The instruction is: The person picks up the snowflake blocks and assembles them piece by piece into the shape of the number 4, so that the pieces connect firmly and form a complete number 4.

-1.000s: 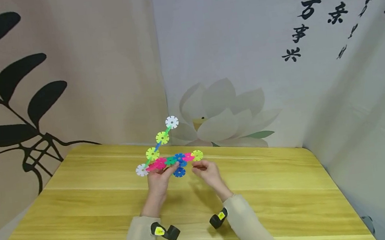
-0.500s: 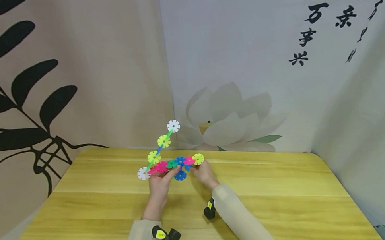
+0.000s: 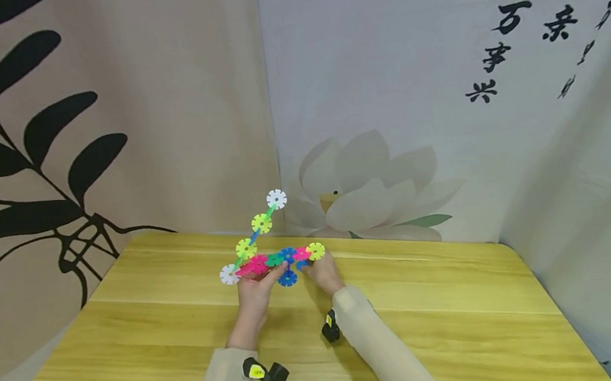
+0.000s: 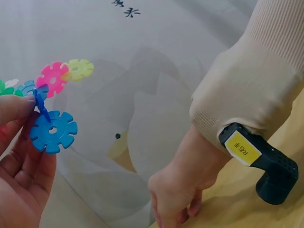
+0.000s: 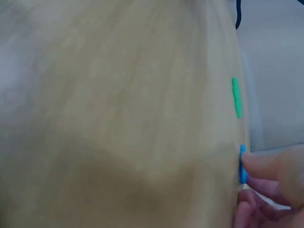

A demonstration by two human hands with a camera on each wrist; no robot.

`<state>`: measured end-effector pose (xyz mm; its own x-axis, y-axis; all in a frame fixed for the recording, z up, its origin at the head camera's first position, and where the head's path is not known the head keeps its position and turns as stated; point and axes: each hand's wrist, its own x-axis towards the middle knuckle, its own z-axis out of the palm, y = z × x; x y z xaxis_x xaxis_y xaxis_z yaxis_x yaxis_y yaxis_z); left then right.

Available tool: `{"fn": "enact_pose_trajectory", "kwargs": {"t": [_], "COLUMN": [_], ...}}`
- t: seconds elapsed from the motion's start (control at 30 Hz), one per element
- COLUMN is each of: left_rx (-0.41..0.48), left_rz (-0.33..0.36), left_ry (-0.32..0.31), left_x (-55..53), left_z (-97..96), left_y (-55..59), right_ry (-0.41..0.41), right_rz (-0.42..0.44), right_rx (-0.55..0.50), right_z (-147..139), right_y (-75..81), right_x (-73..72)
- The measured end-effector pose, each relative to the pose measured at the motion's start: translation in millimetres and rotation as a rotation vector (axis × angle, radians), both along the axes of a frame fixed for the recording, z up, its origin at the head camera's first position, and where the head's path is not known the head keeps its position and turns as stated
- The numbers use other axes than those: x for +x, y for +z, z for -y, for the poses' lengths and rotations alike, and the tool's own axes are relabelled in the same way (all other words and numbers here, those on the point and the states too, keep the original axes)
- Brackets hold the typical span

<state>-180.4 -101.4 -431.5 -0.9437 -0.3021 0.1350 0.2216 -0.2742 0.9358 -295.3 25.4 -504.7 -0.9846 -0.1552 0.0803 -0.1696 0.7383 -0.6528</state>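
Note:
Brightly coloured notched plastic discs are joined into a branching chain [image 3: 257, 264], with a slanting arm of yellow and white discs rising at its left end. My left hand [image 3: 254, 293] grips the chain from below, thumb on the near side by the blue discs. In the left wrist view a blue disc [image 4: 53, 132] hangs at those fingers, with pink and yellow discs beyond. My right hand [image 3: 324, 274] is at the chain's right end, partly behind the yellow disc [image 3: 315, 251]. In the right wrist view its thumb and finger pinch a blue disc [image 5: 243, 164] seen edge-on.
A wooden table [image 3: 441, 313] lies under both hands. Printed curtains [image 3: 186, 103] stand behind its far edge. A green piece [image 5: 237, 98] appears edge-on beyond the blue disc in the right wrist view. Black wrist cameras [image 3: 268, 374] sit on the sleeves.
My right hand has moved in to the left and up against the chain's right end, where a blue disc now shows at its fingertips. My left hand keeps its grip.

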Motion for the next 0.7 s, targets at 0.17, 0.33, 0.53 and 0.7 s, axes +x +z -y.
{"fn": "enact_pose_trajectory", "kwargs": {"t": [0.17, 0.33, 0.53, 0.7], "left_rx": [0.028, 0.045, 0.060, 0.082], "left_rz": [0.019, 0.030, 0.044, 0.044], "left_ry": [0.025, 0.052, 0.071, 0.076], "left_x": [0.0, -1.8, -3.2, -3.5], "left_z": [-2.8, -4.8, -5.1, -5.5], "left_y": [-0.6, -1.5, -1.0, -1.3], "right_ry": [0.068, 0.065, 0.111, 0.127], "right_rz": [0.013, 0.009, -0.081, -0.028], "right_rx": [0.040, -0.074, -0.237, -0.171], "right_z": [-2.9, -9.4, -21.9, -17.7], "right_y": [5.1, 3.6, -38.1, -20.4], "right_x": [1.8, 0.7, -24.3, -10.5]}}
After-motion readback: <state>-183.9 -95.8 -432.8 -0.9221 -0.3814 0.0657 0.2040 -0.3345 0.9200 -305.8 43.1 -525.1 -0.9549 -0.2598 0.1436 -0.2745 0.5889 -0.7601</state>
